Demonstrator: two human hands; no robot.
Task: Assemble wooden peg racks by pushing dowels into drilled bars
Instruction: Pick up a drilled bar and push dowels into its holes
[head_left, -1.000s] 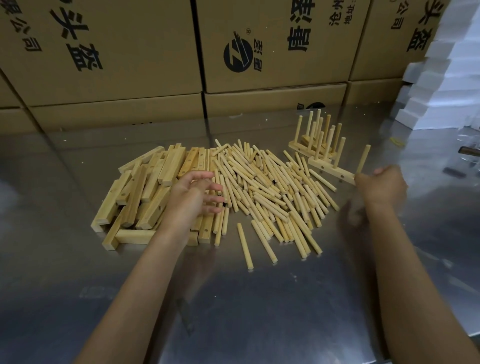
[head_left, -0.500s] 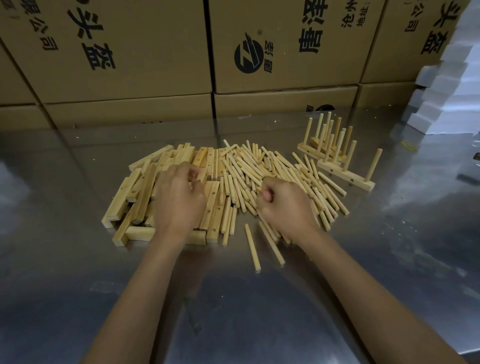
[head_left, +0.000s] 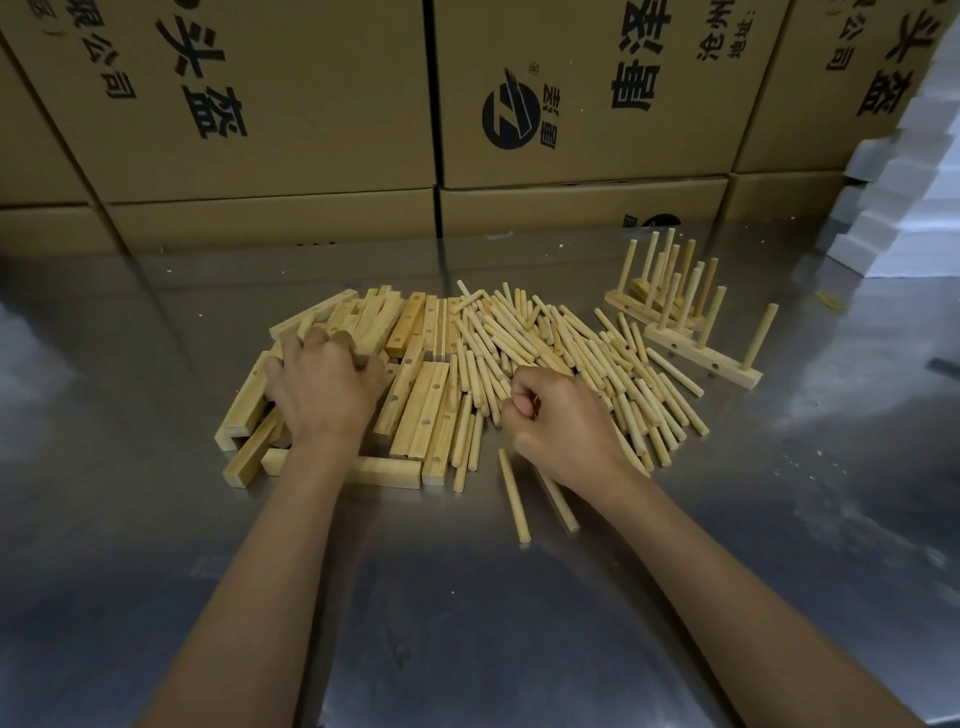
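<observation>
Steel table (head_left: 779, 545), slick and reflective. Drilled bars (head_left: 415, 400) heaped left: square, pale, holes showing. Dowels (head_left: 550, 353) heaped centre: smooth and round, likely to roll. My left hand (head_left: 322, 389) curls over a bar; best to lift one only. My right hand (head_left: 561, 421) is fisted among the dowels; grip hidden. Finished racks (head_left: 696, 332) far right.
</observation>
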